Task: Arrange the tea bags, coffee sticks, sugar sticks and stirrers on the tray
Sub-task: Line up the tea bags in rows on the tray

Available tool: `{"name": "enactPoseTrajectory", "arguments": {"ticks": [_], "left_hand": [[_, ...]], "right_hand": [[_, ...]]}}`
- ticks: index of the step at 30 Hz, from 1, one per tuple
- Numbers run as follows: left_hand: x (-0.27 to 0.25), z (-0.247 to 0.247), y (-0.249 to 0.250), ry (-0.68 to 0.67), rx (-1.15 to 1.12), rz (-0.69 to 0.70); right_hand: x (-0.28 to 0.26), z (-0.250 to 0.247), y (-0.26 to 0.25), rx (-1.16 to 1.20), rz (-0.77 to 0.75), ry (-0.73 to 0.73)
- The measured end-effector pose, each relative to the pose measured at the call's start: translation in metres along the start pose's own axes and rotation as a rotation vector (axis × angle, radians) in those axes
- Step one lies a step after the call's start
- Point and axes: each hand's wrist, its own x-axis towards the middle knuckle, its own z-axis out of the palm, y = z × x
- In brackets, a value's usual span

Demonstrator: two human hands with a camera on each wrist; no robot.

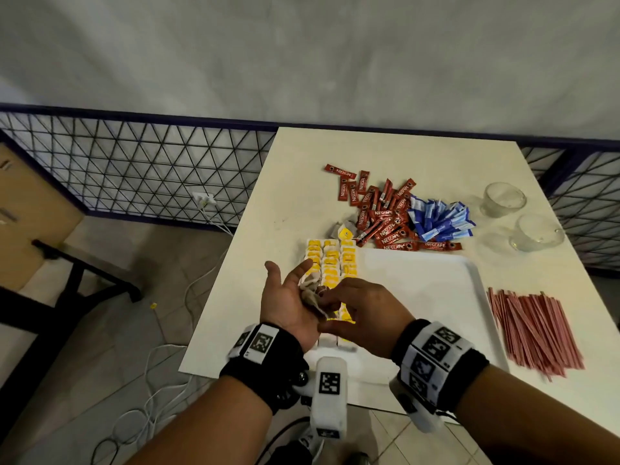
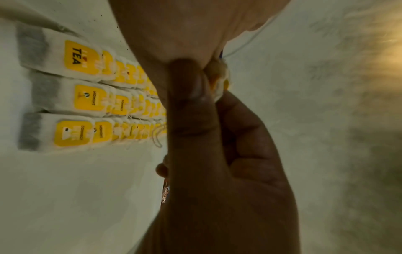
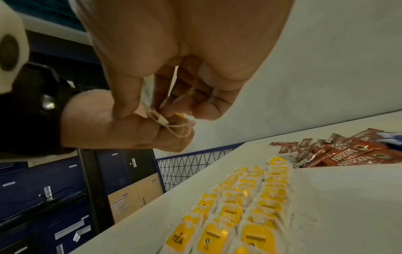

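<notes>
Head view: left hand [image 1: 288, 302] lies palm-up at lower centre, fingers loosely cupping a loose tea bag [image 1: 313, 293]; right hand [image 1: 364, 317] pinches its string.
Tray [image 1: 432, 286]: white, centre right, three rows of tea bags [image 1: 330, 263] along its left edge.
Table [image 1: 302, 182]: coffee sticks [image 1: 382, 216] and sugar sticks [image 1: 439, 221] piled above the tray; stirrers [image 1: 533, 327] at right.
Left wrist view: tea bag rows [image 2: 91, 103] at left.
Right wrist view: right fingers [image 3: 128, 101] pinch the string [image 3: 178, 128].

Head view looks down; both wrist views closely share tea bag rows [image 2: 91, 96].
</notes>
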Motion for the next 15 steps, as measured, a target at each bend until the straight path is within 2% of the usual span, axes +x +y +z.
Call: {"name": "enactPoseTrajectory", "arguments": {"ticks": [3, 6, 8, 10, 12, 13, 15], "left_hand": [[0.002, 0.004, -0.001, 0.038, -0.015, 0.014], [0.005, 0.004, -0.005, 0.120, 0.095, 0.033], [0.006, 0.002, -0.006, 0.183, 0.197, 0.074], [0.006, -0.004, 0.001, 0.220, 0.345, 0.186], [0.003, -0.012, 0.012, 0.144, 0.636, 0.355], [0.001, -0.015, 0.018, 0.036, 0.805, 0.431], [-0.008, -0.013, 0.025, -0.214, 1.140, 0.490]], "right_hand": [[-0.001, -0.001, -0.002, -0.020, -0.022, 0.056], [-0.001, -0.007, -0.006, 0.020, 0.023, 0.065], [0.002, -0.012, -0.008, 0.025, 0.037, 0.048], [0.006, -0.021, -0.008, 0.021, 0.044, 0.014], [0.010, -0.032, -0.008, -0.002, 0.095, -0.049], [0.011, -0.036, -0.008, -0.013, 0.128, -0.073], [0.014, -0.043, -0.008, -0.005, 0.171, -0.078]]}}
